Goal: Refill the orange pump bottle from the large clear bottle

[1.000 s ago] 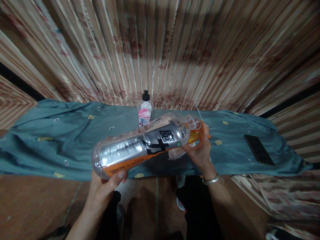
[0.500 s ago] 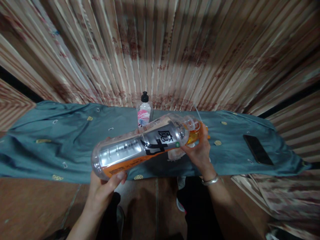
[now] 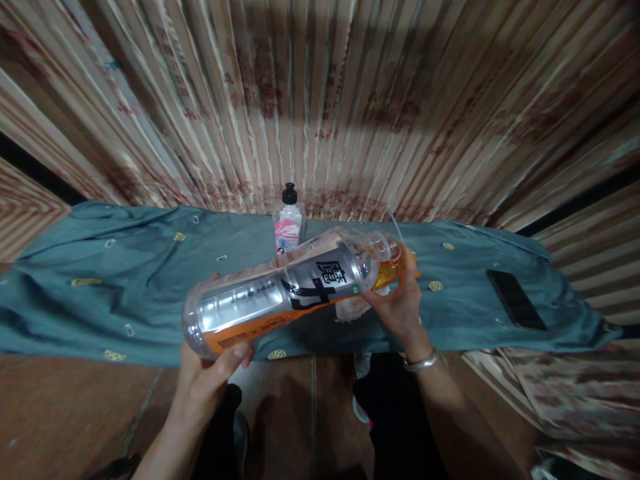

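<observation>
A large clear bottle with a silver and orange label lies tilted in the air, its mouth up and to the right. My left hand is closed around its base, thumb on the label. At the neck, my right hand is closed, with fingers by the bottle's mouth. An orange-yellow object shows beside those fingers, partly hidden; whether I grip it is unclear. Behind the bottle stands a smaller bottle with a black cap and a pink label.
A green patterned cloth covers the narrow table. A black phone lies at the right. Below the large bottle's neck sits a pale, partly hidden item. A striped curtain hangs behind.
</observation>
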`<control>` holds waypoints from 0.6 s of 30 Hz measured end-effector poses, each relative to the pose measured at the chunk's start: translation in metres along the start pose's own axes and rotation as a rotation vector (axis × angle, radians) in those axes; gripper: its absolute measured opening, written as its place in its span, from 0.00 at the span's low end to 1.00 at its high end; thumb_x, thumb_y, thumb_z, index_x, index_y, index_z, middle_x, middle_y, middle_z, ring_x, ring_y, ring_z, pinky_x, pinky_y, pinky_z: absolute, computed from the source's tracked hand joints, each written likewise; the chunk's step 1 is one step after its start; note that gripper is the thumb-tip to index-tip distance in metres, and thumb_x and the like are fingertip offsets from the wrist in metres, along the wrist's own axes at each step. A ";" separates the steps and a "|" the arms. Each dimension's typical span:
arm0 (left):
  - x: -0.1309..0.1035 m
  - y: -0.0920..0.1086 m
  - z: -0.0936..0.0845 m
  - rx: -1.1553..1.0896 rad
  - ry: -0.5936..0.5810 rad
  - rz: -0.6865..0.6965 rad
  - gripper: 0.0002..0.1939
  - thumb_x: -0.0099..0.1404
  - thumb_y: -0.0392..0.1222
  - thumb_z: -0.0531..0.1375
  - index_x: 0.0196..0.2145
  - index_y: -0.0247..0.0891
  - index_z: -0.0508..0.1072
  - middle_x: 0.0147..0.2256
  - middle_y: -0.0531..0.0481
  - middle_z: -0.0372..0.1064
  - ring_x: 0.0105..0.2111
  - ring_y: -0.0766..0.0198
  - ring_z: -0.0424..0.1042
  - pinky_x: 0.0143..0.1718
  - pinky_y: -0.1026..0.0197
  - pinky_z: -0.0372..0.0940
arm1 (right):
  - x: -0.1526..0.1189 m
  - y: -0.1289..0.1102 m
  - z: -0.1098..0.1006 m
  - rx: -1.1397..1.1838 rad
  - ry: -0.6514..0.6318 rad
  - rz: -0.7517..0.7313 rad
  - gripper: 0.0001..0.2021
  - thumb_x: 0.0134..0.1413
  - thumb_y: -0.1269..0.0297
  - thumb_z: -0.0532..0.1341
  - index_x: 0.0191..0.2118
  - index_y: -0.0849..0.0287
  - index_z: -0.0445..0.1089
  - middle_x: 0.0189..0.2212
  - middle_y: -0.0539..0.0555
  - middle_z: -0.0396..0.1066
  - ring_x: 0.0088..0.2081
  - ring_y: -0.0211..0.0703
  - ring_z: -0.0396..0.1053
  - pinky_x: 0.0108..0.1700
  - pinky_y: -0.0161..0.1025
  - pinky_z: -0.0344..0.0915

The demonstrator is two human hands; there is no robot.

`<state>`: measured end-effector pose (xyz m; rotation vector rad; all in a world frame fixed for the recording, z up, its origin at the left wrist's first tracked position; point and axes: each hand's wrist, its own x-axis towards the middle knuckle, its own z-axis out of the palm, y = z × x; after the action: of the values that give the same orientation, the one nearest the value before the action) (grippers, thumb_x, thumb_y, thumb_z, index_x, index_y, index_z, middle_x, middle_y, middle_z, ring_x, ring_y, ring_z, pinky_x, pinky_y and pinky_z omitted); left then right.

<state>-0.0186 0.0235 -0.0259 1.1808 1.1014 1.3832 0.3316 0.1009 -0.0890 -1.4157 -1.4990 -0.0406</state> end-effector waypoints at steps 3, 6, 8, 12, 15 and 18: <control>0.000 -0.001 -0.001 -0.007 -0.005 0.005 0.21 0.68 0.58 0.73 0.49 0.39 0.83 0.25 0.49 0.77 0.22 0.59 0.71 0.23 0.59 0.65 | 0.000 0.001 -0.001 0.005 -0.009 0.010 0.61 0.51 0.41 0.82 0.83 0.52 0.54 0.75 0.68 0.71 0.74 0.72 0.74 0.73 0.71 0.75; 0.000 -0.003 -0.003 -0.008 -0.005 0.002 0.19 0.69 0.57 0.73 0.47 0.39 0.83 0.24 0.50 0.75 0.22 0.59 0.71 0.24 0.60 0.66 | -0.001 0.001 0.001 0.006 -0.011 0.020 0.61 0.51 0.40 0.82 0.83 0.52 0.54 0.76 0.68 0.70 0.74 0.71 0.74 0.74 0.70 0.74; 0.000 -0.004 -0.003 -0.018 0.001 0.000 0.20 0.68 0.56 0.74 0.49 0.40 0.82 0.26 0.50 0.77 0.22 0.60 0.71 0.23 0.60 0.67 | -0.002 0.001 0.002 0.002 -0.005 0.025 0.61 0.51 0.39 0.82 0.83 0.52 0.54 0.75 0.68 0.70 0.74 0.71 0.74 0.73 0.68 0.75; 0.000 -0.003 -0.002 -0.036 0.003 0.013 0.26 0.67 0.57 0.75 0.56 0.40 0.81 0.30 0.49 0.80 0.22 0.60 0.71 0.22 0.60 0.67 | -0.002 0.001 0.003 -0.004 0.016 0.018 0.61 0.51 0.39 0.81 0.83 0.53 0.55 0.74 0.68 0.72 0.73 0.71 0.75 0.72 0.68 0.76; -0.002 -0.003 0.000 -0.026 0.017 0.012 0.26 0.68 0.57 0.74 0.57 0.40 0.81 0.26 0.52 0.76 0.22 0.60 0.70 0.24 0.61 0.67 | -0.002 0.002 0.002 -0.003 0.000 0.022 0.61 0.51 0.39 0.82 0.83 0.53 0.55 0.74 0.68 0.72 0.73 0.71 0.75 0.73 0.69 0.76; -0.002 -0.005 0.001 -0.001 0.040 0.010 0.24 0.70 0.56 0.73 0.56 0.40 0.82 0.24 0.53 0.75 0.23 0.61 0.70 0.25 0.61 0.67 | -0.001 0.002 0.001 -0.003 -0.010 0.029 0.62 0.51 0.39 0.82 0.83 0.53 0.54 0.75 0.68 0.71 0.73 0.71 0.75 0.73 0.68 0.75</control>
<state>-0.0171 0.0218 -0.0310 1.1639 1.1243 1.4197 0.3319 0.1011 -0.0915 -1.4415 -1.4874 -0.0177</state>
